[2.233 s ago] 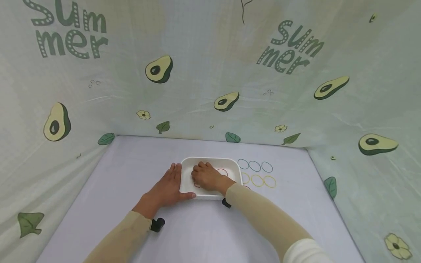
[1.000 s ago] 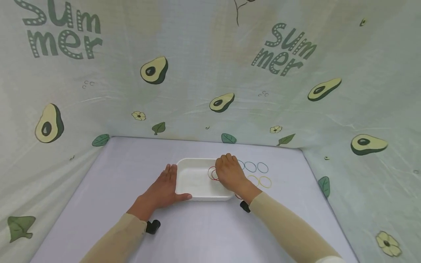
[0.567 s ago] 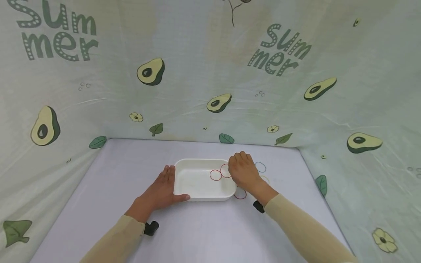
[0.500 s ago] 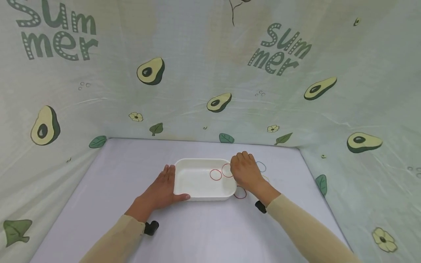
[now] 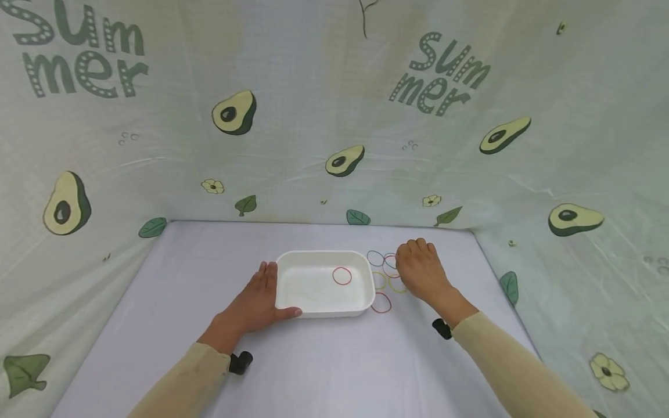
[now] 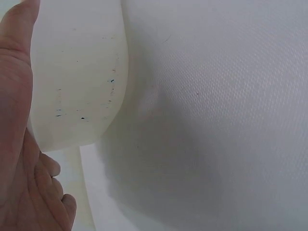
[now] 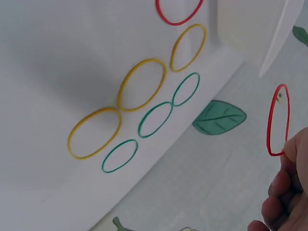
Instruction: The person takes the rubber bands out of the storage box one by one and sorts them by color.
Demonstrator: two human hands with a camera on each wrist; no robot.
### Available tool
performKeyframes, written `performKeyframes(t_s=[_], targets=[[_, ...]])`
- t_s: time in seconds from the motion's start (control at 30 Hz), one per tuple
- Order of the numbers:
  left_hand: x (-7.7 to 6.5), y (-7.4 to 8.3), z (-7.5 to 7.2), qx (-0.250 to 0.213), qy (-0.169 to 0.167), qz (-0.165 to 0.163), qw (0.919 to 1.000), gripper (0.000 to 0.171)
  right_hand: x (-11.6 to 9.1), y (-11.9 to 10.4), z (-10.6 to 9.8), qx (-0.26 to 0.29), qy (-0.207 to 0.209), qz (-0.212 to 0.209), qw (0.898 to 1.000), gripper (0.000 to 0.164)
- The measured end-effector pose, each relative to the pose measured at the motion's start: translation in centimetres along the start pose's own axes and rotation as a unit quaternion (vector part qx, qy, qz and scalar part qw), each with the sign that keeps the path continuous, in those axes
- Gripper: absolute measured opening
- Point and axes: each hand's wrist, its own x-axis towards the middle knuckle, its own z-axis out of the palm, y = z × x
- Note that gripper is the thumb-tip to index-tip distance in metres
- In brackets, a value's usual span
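My right hand (image 5: 422, 270) is raised over the table to the right of the white tray (image 5: 319, 315), pinching a red rubber band (image 7: 269, 127) between thumb and forefinger. The band stands out from the fingertips as a loop. My left hand (image 5: 253, 302) rests against the tray's left end, fingers straight along it and thumb at the near side. The left wrist view shows the tray's outer wall (image 6: 82, 72) beside that hand. Inside the tray lies one red rubber band (image 5: 342, 284); another red rubber band (image 7: 179, 24) is on the table by the tray's right end.
Beyond that red band, a row of yellow rubber bands (image 7: 165, 79) and a row of green-blue rubber bands (image 7: 171, 113) lie on the white table (image 5: 324, 366). A printed cloth (image 5: 292, 116) with avocados and leaves rises behind the table and along its sides.
My right hand has moved from inside the tray, out over its right end and further right, carrying a red rubber band. My left hand has stayed at the tray.
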Motion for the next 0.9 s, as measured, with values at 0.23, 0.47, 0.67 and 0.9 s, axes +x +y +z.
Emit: performKeyframes(t_s=[0.23, 0.47, 0.67, 0.9], targets=[[0.1, 0.0, 0.2, 0.004, 0.006, -0.006, 1.0000, 0.135, -2.5, 1.0, 1.0, 0.006, 0.007, -0.008, 1.000, 0.021], [0.2, 0.0, 0.3, 0.010, 0.007, 0.006, 0.9999, 0.134, -5.5, 0.8, 2.1, 0.030, 0.019, -0.016, 0.999, 0.014], [0.2, -0.1, 0.2, 0.015, 0.004, 0.005, 0.9999, 0.134, -6.7, 0.4, 2.6, 0.051, -0.004, -0.010, 0.999, 0.017], [0.3, -0.1, 0.2, 0.016, 0.003, 0.002, 0.9999, 0.134, -7.1, 0.1, 3.3, 0.055, -0.028, -0.008, 0.998, 0.026]])
